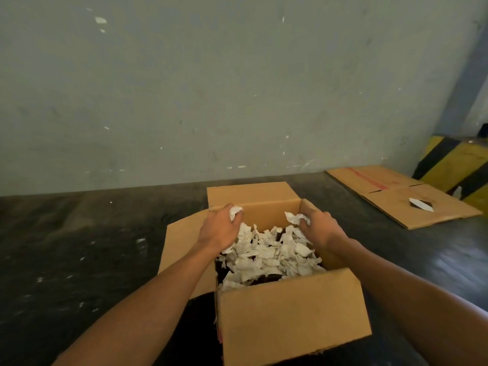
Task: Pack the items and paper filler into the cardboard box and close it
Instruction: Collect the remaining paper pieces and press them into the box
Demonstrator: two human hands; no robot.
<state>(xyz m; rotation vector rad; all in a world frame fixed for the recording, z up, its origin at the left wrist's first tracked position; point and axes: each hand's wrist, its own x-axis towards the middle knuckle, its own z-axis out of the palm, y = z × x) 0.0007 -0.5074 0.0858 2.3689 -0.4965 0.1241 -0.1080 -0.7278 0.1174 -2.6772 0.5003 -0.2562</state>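
An open cardboard box (290,313) stands on the dark floor right in front of me, all its flaps up or folded outward. Crumpled white paper filler (269,257) fills its inside, and dark shapes show beneath it near the front. My left hand (221,228) hovers over the box's back left corner, fingers closed on a wad of white paper. My right hand (319,228) is over the back right side, gripping another piece of white paper. Any packed items under the filler are hidden.
A flattened cardboard sheet (396,196) with red tape and a diamond-shaped hole lies on the floor at the right. Behind it stands a yellow-and-black striped block (454,167). A grey-green wall (211,88) rises close behind the box.
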